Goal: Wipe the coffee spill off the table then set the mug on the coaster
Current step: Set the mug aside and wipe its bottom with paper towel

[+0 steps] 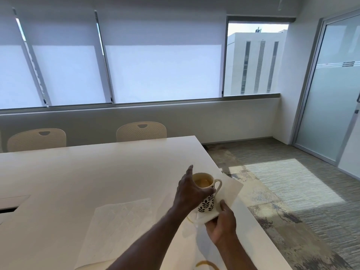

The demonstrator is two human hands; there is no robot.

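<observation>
A white mug with black leaf patterns holds brown coffee near the table's right edge. My left hand wraps around its left side, thumb across the front, index finger raised. My right hand pinches a folded white napkin under the mug's base. A larger white paper sheet lies behind the mug, partly over the table edge. A thin brown coffee ring shows on the table just left of the napkin. Another curved coffee stain lies at the bottom edge. I cannot tell which item is the coaster.
A white embossed paper towel lies flat on the white table to the left of my arm. Two cream chairs stand at the far side. The table's right edge drops to carpet. A cable cutout is at the left.
</observation>
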